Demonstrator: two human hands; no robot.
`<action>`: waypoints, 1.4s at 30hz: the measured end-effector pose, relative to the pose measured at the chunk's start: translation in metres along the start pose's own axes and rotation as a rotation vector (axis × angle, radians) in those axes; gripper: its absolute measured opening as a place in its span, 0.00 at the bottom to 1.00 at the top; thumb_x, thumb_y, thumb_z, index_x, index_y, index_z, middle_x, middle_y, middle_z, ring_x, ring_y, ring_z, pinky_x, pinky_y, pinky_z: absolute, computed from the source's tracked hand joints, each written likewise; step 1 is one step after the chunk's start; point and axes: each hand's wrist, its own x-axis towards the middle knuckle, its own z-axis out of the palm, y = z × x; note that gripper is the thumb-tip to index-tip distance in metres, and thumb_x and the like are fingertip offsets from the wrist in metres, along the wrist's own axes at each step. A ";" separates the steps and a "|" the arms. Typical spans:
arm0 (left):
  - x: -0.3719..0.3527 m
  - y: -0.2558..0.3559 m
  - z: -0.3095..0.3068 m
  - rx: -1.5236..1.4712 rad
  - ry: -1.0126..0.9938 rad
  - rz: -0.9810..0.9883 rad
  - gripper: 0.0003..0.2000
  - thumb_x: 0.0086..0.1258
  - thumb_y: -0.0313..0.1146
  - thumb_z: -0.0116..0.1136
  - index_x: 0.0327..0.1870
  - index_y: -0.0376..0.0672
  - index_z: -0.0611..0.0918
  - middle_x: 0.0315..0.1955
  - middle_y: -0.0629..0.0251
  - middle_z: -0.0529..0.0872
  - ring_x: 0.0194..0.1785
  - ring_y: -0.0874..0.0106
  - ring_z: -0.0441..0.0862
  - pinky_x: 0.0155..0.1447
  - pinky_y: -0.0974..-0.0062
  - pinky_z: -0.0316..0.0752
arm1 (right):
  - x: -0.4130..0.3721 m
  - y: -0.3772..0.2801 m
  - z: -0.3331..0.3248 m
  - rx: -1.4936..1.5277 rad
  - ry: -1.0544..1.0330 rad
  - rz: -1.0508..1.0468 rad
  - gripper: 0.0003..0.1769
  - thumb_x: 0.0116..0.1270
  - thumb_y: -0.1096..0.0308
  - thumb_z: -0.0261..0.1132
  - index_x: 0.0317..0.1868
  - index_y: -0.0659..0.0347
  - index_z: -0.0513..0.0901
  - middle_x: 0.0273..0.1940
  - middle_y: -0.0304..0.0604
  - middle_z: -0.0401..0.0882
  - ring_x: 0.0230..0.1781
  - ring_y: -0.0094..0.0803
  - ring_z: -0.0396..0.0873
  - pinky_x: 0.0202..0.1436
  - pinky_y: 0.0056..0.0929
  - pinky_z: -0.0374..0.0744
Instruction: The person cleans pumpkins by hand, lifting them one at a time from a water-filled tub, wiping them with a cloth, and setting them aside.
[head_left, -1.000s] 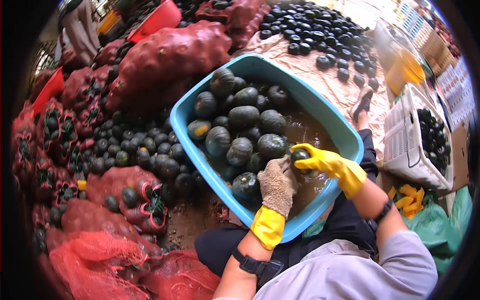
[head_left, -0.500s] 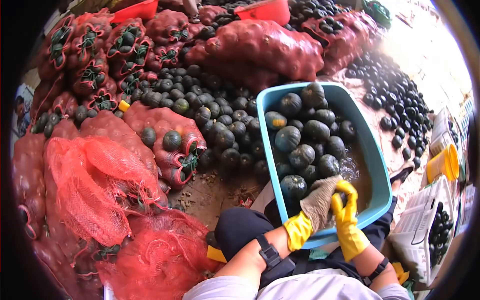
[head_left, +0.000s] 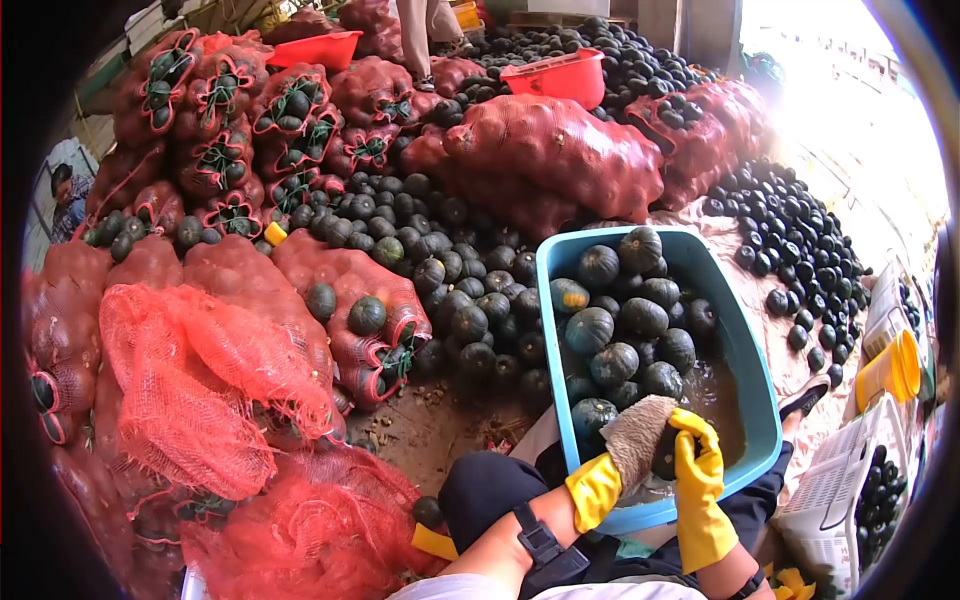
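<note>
Both hands wear yellow gloves over the near end of a blue tub [head_left: 765, 400] of dark green squashes [head_left: 643, 317] and murky water. A brown cloth [head_left: 640, 432] covers the fingers of my left hand [head_left: 603, 485] and lies against the left side of one dark squash [head_left: 665, 455]. On the other side of that squash, my right hand [head_left: 700, 475] has its fingers curled round it. The cloth hides the left fingertips. Squashes fill the left and far parts of the tub, with water showing at the right.
Red net sacks [head_left: 550, 150] of squashes lie at the back and left, with loose netting [head_left: 200, 380] nearer. Loose squashes [head_left: 470, 270] pile beyond the tub. White crates [head_left: 825, 500] and a yellow bucket [head_left: 888, 370] stand right. A person's legs [head_left: 415, 40] show at the back.
The view has tilted up, so the tub and hands sit lower and more of the back shows. More of the squash between my hands is visible now.
</note>
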 end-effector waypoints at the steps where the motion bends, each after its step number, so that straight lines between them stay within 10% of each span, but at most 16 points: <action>1: -0.006 -0.008 0.007 -0.102 0.075 -0.020 0.24 0.63 0.35 0.76 0.59 0.40 0.83 0.52 0.47 0.88 0.60 0.50 0.86 0.69 0.62 0.81 | 0.005 -0.026 0.003 0.249 0.034 0.276 0.13 0.84 0.74 0.62 0.62 0.62 0.86 0.64 0.45 0.87 0.64 0.35 0.83 0.73 0.36 0.79; 5: -0.010 0.019 0.024 -0.067 0.149 -0.280 0.21 0.63 0.33 0.74 0.58 0.46 0.84 0.56 0.52 0.88 0.63 0.49 0.85 0.69 0.58 0.81 | 0.003 0.043 0.006 0.423 0.337 0.190 0.22 0.88 0.62 0.62 0.76 0.59 0.76 0.72 0.48 0.80 0.68 0.38 0.81 0.76 0.37 0.78; 8: -0.011 -0.010 0.042 0.141 0.142 -0.068 0.23 0.63 0.29 0.72 0.61 0.50 0.84 0.56 0.52 0.88 0.62 0.49 0.86 0.69 0.56 0.81 | -0.005 0.025 -0.033 -0.499 -0.156 0.026 0.29 0.84 0.60 0.67 0.79 0.56 0.73 0.72 0.56 0.79 0.72 0.48 0.79 0.81 0.43 0.71; 12: -0.004 -0.014 -0.009 0.000 0.020 0.162 0.20 0.65 0.32 0.71 0.59 0.46 0.85 0.53 0.53 0.90 0.58 0.53 0.88 0.65 0.60 0.83 | 0.000 -0.046 -0.030 -0.159 -0.392 0.434 0.34 0.78 0.57 0.73 0.79 0.54 0.72 0.69 0.49 0.81 0.68 0.43 0.81 0.78 0.42 0.75; 16: -0.012 -0.024 0.049 -0.571 0.123 -0.617 0.20 0.69 0.30 0.71 0.61 0.44 0.85 0.54 0.60 0.91 0.58 0.63 0.89 0.66 0.65 0.83 | -0.014 0.011 0.005 0.566 0.157 0.648 0.36 0.81 0.45 0.70 0.78 0.56 0.72 0.67 0.42 0.80 0.65 0.37 0.81 0.74 0.40 0.78; 19: -0.007 0.028 0.016 -0.389 0.119 -0.319 0.19 0.69 0.30 0.70 0.61 0.42 0.85 0.52 0.57 0.91 0.58 0.61 0.89 0.67 0.65 0.83 | 0.002 -0.006 -0.017 -0.235 -0.082 0.341 0.39 0.80 0.47 0.71 0.82 0.54 0.68 0.68 0.48 0.81 0.68 0.40 0.80 0.75 0.40 0.77; 23: -0.003 -0.001 -0.005 0.008 0.086 0.147 0.14 0.67 0.28 0.70 0.54 0.41 0.85 0.49 0.53 0.90 0.56 0.52 0.89 0.63 0.62 0.83 | -0.004 -0.045 -0.022 -0.334 -0.281 0.377 0.42 0.74 0.62 0.77 0.83 0.48 0.67 0.69 0.49 0.79 0.70 0.39 0.79 0.75 0.39 0.77; 25: 0.000 -0.011 -0.007 -0.281 -0.051 -0.183 0.17 0.67 0.30 0.71 0.56 0.42 0.84 0.50 0.57 0.91 0.56 0.53 0.89 0.64 0.62 0.83 | 0.012 -0.062 -0.030 0.040 -0.339 0.600 0.40 0.74 0.60 0.78 0.82 0.45 0.68 0.72 0.55 0.76 0.74 0.49 0.77 0.73 0.42 0.80; 26: -0.013 -0.014 0.009 -0.102 0.169 0.025 0.14 0.70 0.31 0.69 0.55 0.43 0.85 0.49 0.59 0.90 0.55 0.58 0.89 0.64 0.65 0.83 | 0.004 -0.028 -0.019 0.003 -0.234 0.411 0.41 0.74 0.56 0.78 0.82 0.48 0.68 0.73 0.56 0.75 0.74 0.49 0.77 0.74 0.43 0.79; 28: -0.004 -0.029 0.028 -0.495 0.305 -0.271 0.12 0.74 0.33 0.64 0.55 0.42 0.86 0.49 0.59 0.91 0.55 0.64 0.89 0.64 0.68 0.84 | -0.012 0.038 0.004 -0.147 0.000 0.035 0.45 0.74 0.48 0.77 0.83 0.54 0.67 0.73 0.57 0.75 0.74 0.48 0.77 0.75 0.45 0.79; 29: 0.002 -0.003 0.023 -1.309 0.265 -0.796 0.12 0.76 0.34 0.63 0.55 0.42 0.87 0.49 0.59 0.91 0.55 0.65 0.89 0.64 0.69 0.84 | -0.009 0.026 0.013 0.298 0.134 0.510 0.47 0.71 0.49 0.79 0.83 0.55 0.66 0.72 0.59 0.76 0.74 0.50 0.77 0.76 0.46 0.79; 31: 0.001 0.008 0.026 -0.357 0.156 -0.169 0.12 0.75 0.32 0.59 0.53 0.42 0.90 0.47 0.55 0.94 0.51 0.58 0.92 0.60 0.64 0.85 | 0.006 0.015 -0.014 -0.520 -0.069 -0.019 0.47 0.64 0.58 0.82 0.81 0.53 0.71 0.65 0.60 0.80 0.64 0.57 0.82 0.69 0.48 0.80; 34: 0.004 0.018 0.002 0.000 0.082 -0.058 0.11 0.67 0.27 0.67 0.49 0.42 0.88 0.41 0.59 0.92 0.48 0.59 0.92 0.59 0.63 0.85 | 0.005 -0.033 -0.022 -0.483 -0.344 0.177 0.42 0.71 0.59 0.78 0.81 0.53 0.71 0.64 0.56 0.82 0.67 0.48 0.82 0.72 0.46 0.78; 36: -0.003 -0.039 0.018 -0.634 0.046 -0.326 0.11 0.64 0.27 0.70 0.46 0.44 0.86 0.39 0.61 0.90 0.46 0.60 0.91 0.55 0.66 0.84 | 0.001 -0.026 -0.016 -0.207 -0.256 0.250 0.39 0.72 0.58 0.77 0.79 0.53 0.72 0.63 0.56 0.83 0.66 0.49 0.83 0.72 0.46 0.79; 40: 0.000 0.010 0.006 -0.077 0.258 -0.054 0.13 0.66 0.28 0.72 0.51 0.48 0.87 0.45 0.63 0.91 0.49 0.63 0.91 0.58 0.67 0.84 | 0.016 0.026 0.005 -0.014 0.009 0.333 0.34 0.80 0.52 0.70 0.79 0.55 0.71 0.67 0.58 0.81 0.67 0.47 0.82 0.74 0.45 0.78; 42: 0.006 0.018 0.024 -0.382 0.186 -0.234 0.14 0.73 0.28 0.67 0.58 0.45 0.86 0.52 0.59 0.91 0.55 0.64 0.90 0.64 0.68 0.83 | 0.016 0.046 0.016 -0.229 0.262 0.288 0.35 0.80 0.52 0.70 0.81 0.55 0.72 0.69 0.61 0.78 0.70 0.56 0.79 0.77 0.49 0.74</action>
